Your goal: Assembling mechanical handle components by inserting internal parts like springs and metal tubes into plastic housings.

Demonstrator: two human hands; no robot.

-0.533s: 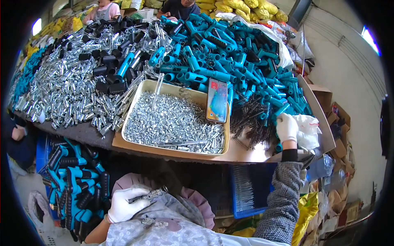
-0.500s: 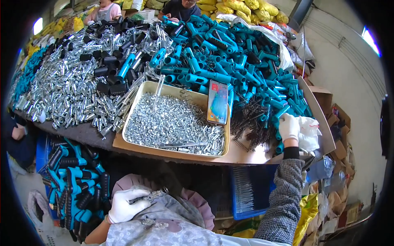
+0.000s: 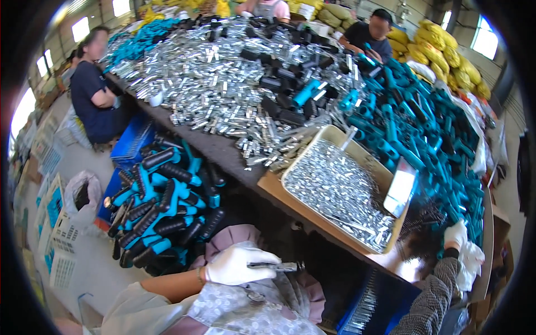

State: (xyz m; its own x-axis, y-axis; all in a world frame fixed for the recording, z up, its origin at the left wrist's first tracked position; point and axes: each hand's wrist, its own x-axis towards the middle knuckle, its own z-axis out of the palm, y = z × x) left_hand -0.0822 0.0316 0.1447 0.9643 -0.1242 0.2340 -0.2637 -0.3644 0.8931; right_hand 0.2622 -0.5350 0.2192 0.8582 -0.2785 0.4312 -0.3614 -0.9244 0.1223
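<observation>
My left hand (image 3: 241,264), in a white glove, is closed around a slim silver metal fitting (image 3: 283,267) above my lap. My right hand (image 3: 456,234), also gloved, reaches to the table's right end, at the near edge of a heap of teal plastic tubes (image 3: 393,131). Its fingers are small and blurred, so their grip is unclear. Beside that hand lies a white plastic bag (image 3: 470,263), with dark coil springs (image 3: 421,218) to its left. A cream tray (image 3: 287,180) full of small silver parts stands between my hands, a phone (image 3: 400,188) leaning at its right rim.
Silver metal parts (image 3: 206,84) and black sleeves (image 3: 290,116) are heaped across the table. Below at left, a blue crate (image 3: 108,195) overflows with teal-and-black handled pieces (image 3: 162,206). Another blue bin (image 3: 399,304) sits under the table. Co-workers are at the far side and left.
The view has swung left, so the table appears tilted and a person at left shows. My left hand still holds the metal fitting; my right stays by the teal tubes.
</observation>
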